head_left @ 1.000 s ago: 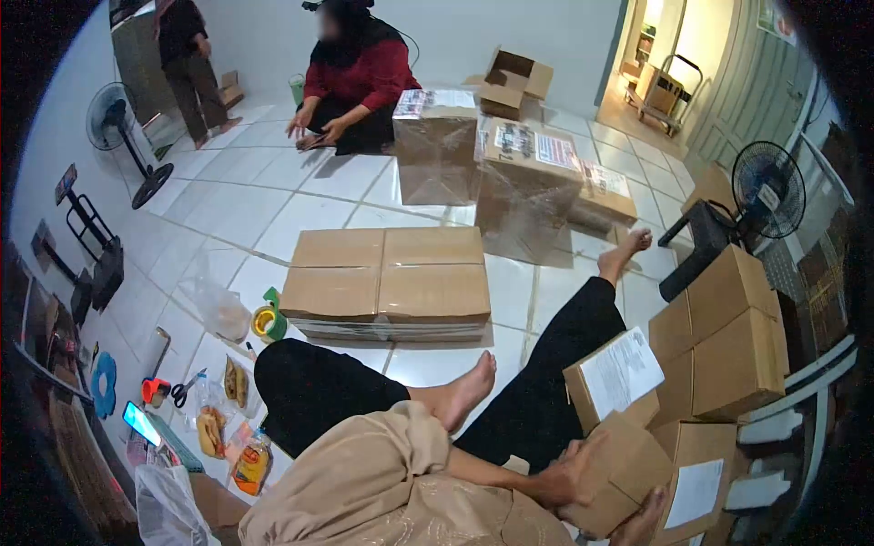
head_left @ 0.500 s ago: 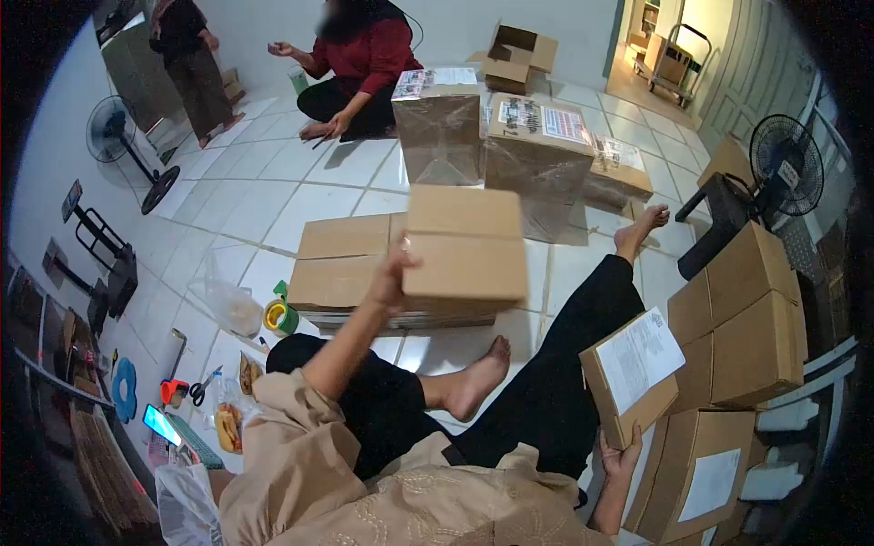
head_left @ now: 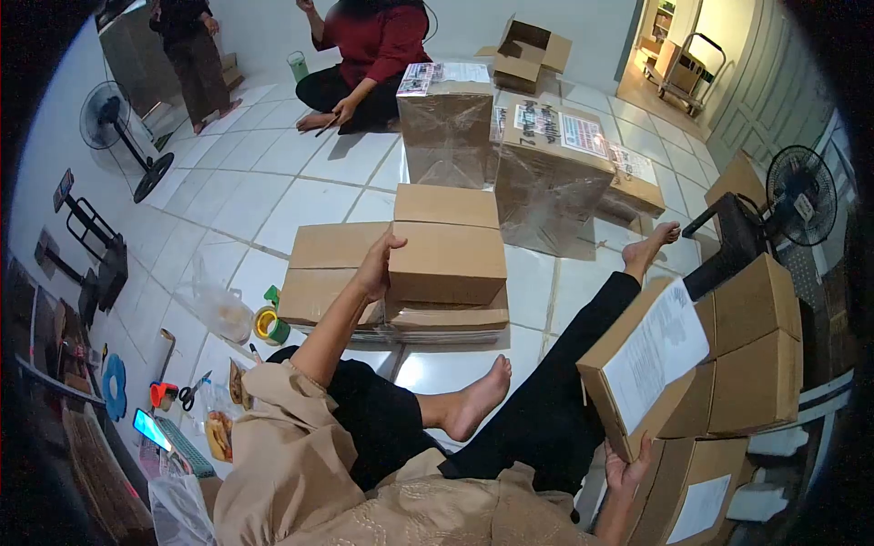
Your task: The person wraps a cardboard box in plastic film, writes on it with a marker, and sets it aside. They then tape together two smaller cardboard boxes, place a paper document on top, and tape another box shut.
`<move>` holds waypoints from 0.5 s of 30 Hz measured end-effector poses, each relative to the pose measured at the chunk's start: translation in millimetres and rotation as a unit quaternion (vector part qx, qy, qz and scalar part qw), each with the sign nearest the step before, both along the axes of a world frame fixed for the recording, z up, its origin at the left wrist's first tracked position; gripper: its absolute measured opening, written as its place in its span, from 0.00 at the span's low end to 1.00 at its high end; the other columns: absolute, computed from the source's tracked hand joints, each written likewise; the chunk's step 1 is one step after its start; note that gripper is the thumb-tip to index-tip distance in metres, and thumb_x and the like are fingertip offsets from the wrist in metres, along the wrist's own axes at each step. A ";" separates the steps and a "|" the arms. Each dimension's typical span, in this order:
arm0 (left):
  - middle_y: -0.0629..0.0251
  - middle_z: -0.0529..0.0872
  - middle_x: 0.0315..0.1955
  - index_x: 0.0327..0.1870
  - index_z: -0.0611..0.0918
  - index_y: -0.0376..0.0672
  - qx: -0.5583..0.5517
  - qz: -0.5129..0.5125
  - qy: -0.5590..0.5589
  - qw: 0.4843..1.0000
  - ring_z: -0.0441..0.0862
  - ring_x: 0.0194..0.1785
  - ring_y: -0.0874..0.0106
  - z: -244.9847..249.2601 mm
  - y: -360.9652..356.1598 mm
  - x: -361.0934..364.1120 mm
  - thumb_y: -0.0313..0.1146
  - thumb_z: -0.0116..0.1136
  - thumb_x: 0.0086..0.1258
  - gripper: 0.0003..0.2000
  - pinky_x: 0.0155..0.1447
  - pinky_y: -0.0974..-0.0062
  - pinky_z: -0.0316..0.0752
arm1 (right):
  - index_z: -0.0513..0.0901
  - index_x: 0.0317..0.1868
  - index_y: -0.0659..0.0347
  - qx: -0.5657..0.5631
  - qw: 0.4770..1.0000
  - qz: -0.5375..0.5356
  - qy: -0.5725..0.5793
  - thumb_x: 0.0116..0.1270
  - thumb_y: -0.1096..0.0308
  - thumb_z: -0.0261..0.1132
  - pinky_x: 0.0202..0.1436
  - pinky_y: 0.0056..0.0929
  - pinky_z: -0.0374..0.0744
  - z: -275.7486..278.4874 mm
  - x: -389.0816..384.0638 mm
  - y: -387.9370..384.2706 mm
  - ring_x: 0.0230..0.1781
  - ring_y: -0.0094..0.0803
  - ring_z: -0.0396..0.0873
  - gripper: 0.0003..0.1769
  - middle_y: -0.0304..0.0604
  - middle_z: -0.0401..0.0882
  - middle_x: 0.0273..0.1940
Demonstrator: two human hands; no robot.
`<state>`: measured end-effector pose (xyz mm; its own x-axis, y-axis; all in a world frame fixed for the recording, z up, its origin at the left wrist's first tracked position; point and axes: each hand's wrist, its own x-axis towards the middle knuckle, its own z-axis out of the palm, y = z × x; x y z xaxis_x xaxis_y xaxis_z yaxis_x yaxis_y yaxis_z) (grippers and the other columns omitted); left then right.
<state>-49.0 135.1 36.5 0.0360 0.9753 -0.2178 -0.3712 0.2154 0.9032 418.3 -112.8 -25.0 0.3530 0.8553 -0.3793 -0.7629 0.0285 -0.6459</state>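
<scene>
A closed cardboard box point(head_left: 448, 259) rests on the right part of a pile of flattened cardboard boxes point(head_left: 332, 250). My left hand point(head_left: 373, 268) is at the left side of this box, its thumb by the upper edge and the other fingers partly hidden. Low on the right, my right hand point(head_left: 628, 466) grips the bottom end of a second cardboard box point(head_left: 596, 382), tilted up over my leg. A white printed sheet point(head_left: 651, 355) covers much of that box's face.
Stacked cardboard boxes point(head_left: 751, 382) stand at my right, near a fan point(head_left: 801, 196). Large wrapped boxes point(head_left: 555, 182) stand ahead, beside a seated person point(head_left: 373, 55). On my left lie a tape roll point(head_left: 270, 325), scissors point(head_left: 193, 391) and a phone point(head_left: 152, 428).
The box at my left hand has moved slightly left and down onto the flattened pile. My right hand's labelled box has risen closer to me. The seated person's raised hand went higher.
</scene>
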 end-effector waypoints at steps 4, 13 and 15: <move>0.51 0.74 0.52 0.58 0.72 0.39 0.041 0.098 0.198 0.974 0.68 0.60 0.59 8.3 -4.5 -1.5 0.45 0.49 0.62 0.25 0.62 0.60 0.62 | 0.66 0.62 0.60 0.074 0.992 0.105 -0.004 0.65 0.56 0.59 0.59 0.43 0.71 19.1 -23.1 50.6 0.57 0.40 0.70 0.29 0.44 0.71 0.57; 0.56 0.70 0.57 0.66 0.64 0.40 0.205 0.022 0.096 0.974 0.69 0.57 0.66 49.9 -75.0 4.1 0.50 0.50 0.63 0.33 0.60 0.70 0.64 | 0.66 0.60 0.67 0.122 0.950 0.287 -0.012 0.66 0.63 0.56 0.54 0.31 0.76 76.1 -136.5 119.2 0.52 0.33 0.76 0.24 0.45 0.76 0.50; 0.56 0.68 0.60 0.69 0.59 0.38 0.185 -0.023 0.008 0.982 0.67 0.61 0.67 55.3 -94.2 0.6 0.57 0.49 0.60 0.40 0.62 0.73 0.63 | 0.65 0.60 0.67 0.106 0.945 0.308 -0.019 0.66 0.64 0.57 0.54 0.31 0.76 91.3 -158.9 125.5 0.52 0.33 0.76 0.25 0.46 0.75 0.50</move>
